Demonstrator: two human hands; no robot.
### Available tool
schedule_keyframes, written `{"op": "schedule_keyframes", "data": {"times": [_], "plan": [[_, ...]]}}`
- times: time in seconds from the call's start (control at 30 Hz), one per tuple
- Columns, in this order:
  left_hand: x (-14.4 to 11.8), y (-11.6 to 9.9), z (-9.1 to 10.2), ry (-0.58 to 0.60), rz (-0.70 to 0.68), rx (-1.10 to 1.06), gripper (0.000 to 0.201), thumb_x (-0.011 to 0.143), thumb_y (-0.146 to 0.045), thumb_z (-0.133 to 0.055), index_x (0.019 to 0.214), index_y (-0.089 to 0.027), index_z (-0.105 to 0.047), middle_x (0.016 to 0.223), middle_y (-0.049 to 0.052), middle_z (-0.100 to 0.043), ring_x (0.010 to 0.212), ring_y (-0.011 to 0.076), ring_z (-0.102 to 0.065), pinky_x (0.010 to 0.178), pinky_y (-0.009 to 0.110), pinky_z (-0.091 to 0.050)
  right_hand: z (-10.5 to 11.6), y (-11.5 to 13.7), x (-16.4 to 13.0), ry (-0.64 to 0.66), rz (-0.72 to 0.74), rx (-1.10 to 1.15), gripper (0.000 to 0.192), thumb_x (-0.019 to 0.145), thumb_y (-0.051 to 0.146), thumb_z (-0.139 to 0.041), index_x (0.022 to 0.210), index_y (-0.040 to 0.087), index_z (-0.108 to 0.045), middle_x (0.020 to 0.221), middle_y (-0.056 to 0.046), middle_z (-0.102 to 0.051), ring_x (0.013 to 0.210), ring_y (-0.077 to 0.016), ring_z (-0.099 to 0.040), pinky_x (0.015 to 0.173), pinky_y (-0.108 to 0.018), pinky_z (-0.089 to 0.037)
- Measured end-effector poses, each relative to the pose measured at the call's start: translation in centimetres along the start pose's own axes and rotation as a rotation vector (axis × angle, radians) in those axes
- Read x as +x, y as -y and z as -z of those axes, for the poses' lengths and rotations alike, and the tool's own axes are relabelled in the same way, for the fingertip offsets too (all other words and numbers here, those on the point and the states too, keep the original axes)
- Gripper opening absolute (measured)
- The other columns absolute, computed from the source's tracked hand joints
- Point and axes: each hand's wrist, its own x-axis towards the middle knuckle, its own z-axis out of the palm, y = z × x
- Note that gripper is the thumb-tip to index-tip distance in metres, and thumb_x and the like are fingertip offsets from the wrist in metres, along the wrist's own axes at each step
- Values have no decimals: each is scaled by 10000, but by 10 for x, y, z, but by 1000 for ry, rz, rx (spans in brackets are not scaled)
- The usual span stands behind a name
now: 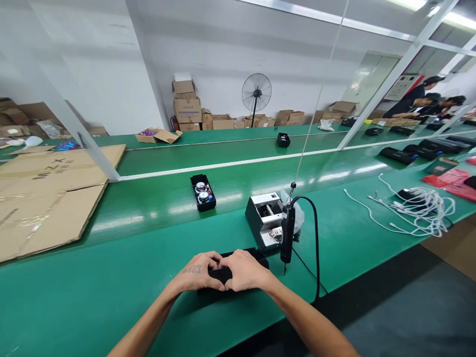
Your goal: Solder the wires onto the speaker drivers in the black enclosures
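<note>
On the green workbench right in front of me lies a long black plastic housing (260,258). My left hand (198,272) curls over its left part, thumb on the near edge and fingers on the far side. Close beside it, my right hand (246,270) grips the middle in the same way, the thumb tips almost meeting. What lies under my fingers is mostly hidden. An electric screwdriver (287,233) hangs tip down from a cord, just right of my right hand. Behind it stands a black and silver screw feeder (256,227).
An open black speaker box (203,192) with two round drivers sits on the green conveyor (156,198). Flattened cardboard (55,193) covers the left side. A heap of white cables (427,210) lies to the right, near several black housings (396,154). Co-workers (420,101) are at the far right.
</note>
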Motion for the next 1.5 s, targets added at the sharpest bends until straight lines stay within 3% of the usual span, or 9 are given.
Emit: {"op": "schedule_keyframes", "data": {"times": [0.37, 0.6, 0.77, 1.03, 1.23, 1.3, 1.37, 1.43, 1.5], "plan": [[-1, 3, -7, -8, -70, -31, 343, 601, -433, -893, 630, -181, -662, 1039, -62, -657, 876, 110, -568, 795, 258, -362, -17, 1, -6, -71, 15, -78, 460, 726, 324, -635, 1169, 245, -736, 900, -78, -783, 845, -288, -732, 688, -354, -365], [-4, 9, -11, -7, -72, 24, 334, 595, -367, -908, 674, -182, -642, 1109, -27, -640, 1212, 216, -544, 1053, 295, -342, -20, 1, -8, -64, 17, -105, 449, 764, 413, -641, 1170, 233, -710, 915, -90, -776, 896, -294, -737, 696, -339, -384], [2, 9, -7, 13, -76, 6, 442, 504, -413, -936, 650, -173, -595, 1097, -35, -647, 1013, 164, -578, 885, 268, -383, -14, 2, 2, -38, -24, -37, 441, 697, 496, -746, 1074, 268, -772, 912, -75, -785, 947, -302, -739, 729, -334, -404], [5, 5, -3, 36, -49, -20, 432, 566, -504, -848, 590, -168, -579, 1008, -43, -641, 876, 125, -547, 767, 252, -363, -14, -1, 2, -51, 8, -47, 435, 730, 337, -666, 1144, 264, -777, 887, -86, -783, 877, -288, -732, 720, -349, -388], [3, 5, -2, 12, -73, 57, 382, 611, -462, -890, 652, -179, -636, 1067, -49, -656, 936, 136, -601, 814, 262, -413, -14, -1, -9, -100, 62, 23, 459, 770, 342, -694, 1223, 279, -739, 959, -72, -787, 931, -291, -726, 791, -367, -467], [-4, 7, -10, -20, -92, 100, 320, 632, -397, -903, 717, -190, -674, 1156, -24, -668, 1152, 210, -605, 990, 314, -431, -11, -5, -23, -244, 165, 186, 450, 772, 290, -733, 1220, 243, -722, 1087, -68, -773, 1036, -269, -702, 895, -371, -509], [-12, 15, -26, -44, -121, 148, 266, 654, -343, -901, 781, -213, -706, 1228, -5, -671, 1419, 300, -460, 1184, 421, -329, -7, -18, -39, -588, 204, 392, 456, 798, 236, -743, 1250, 223, -680, 1230, -75, -719, 1146, -229, -653, 1027, -354, -502], [-20, 29, -50, -96, -209, 228, 221, 686, -330, -884, 766, -234, -702, 1214, -20, -683, 1522, 334, -335, 1249, 508, -207, -3, -41, -53, -1090, 35, 460, 406, 893, 264, -675, 1292, 214, -623, 1227, -106, -672, 1105, -204, -638, 1020, -361, -519], [-24, 47, -74, -319, -440, 372, 232, 685, -299, -881, 760, -246, -668, 1146, -53, -695, 1509, 312, -345, 1251, 523, -150, -2, -70, -60, -1457, -234, 386, 458, 941, 375, -629, 1338, 154, -567, 1273, -179, -612, 1107, -245, -613, 978, -421, -535]]}}
